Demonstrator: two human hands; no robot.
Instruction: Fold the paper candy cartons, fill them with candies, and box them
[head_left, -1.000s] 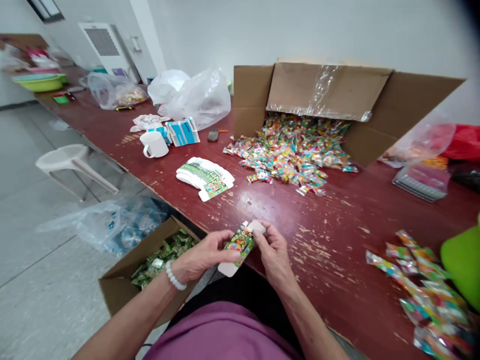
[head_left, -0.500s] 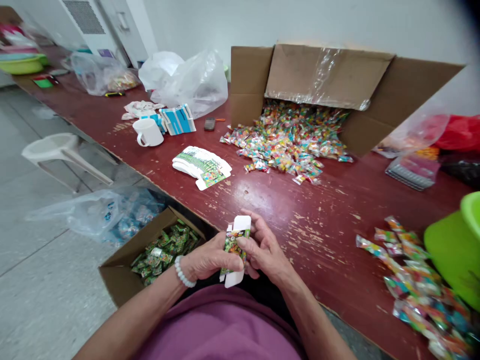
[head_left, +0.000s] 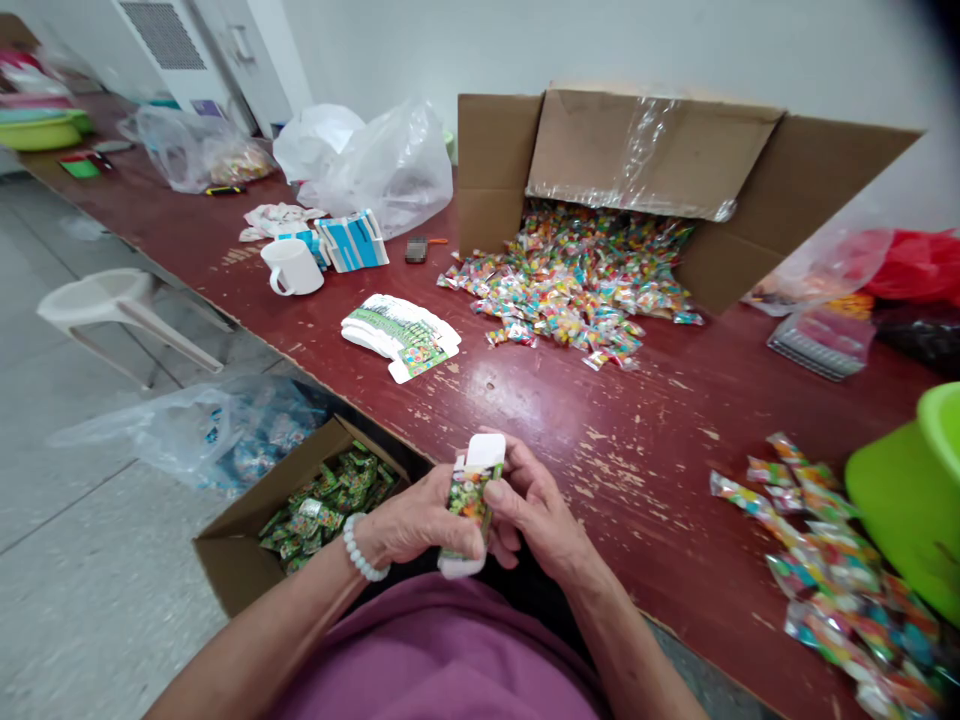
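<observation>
Over the table's front edge, both hands hold a small printed candy box (head_left: pixel 468 492), green with colourful pictures. Its white flap stands out at the top, and the bottom flap looks folded in. My left hand (head_left: pixel 429 522), a beaded bracelet at the wrist, grips the box's left side with the thumb across its lower front. My right hand (head_left: pixel 534 508) has its thumb on the right front edge and its fingers curled behind. A fanned stack of flat printed boxes (head_left: pixel 401 335) lies on the table ahead. Below on the left, a carton (head_left: pixel 225 550) contains many green packed boxes.
A large open carton (head_left: pixel 499 150) spills wrapped candies (head_left: pixel 570 290) onto the red table (head_left: pixel 360 400). More candies (head_left: pixel 840 560) lie right, beside a green bucket (head_left: pixel 900 490). A white mug (head_left: pixel 296 268) and plastic bags (head_left: pixel 390 165) stand back left; a white stool (head_left: pixel 112 300) is on the floor.
The bottom flap, sticking out earlier, now appears folded in against the box. Both hands still hold the box in nearly the same place, and the view has shifted slightly.
</observation>
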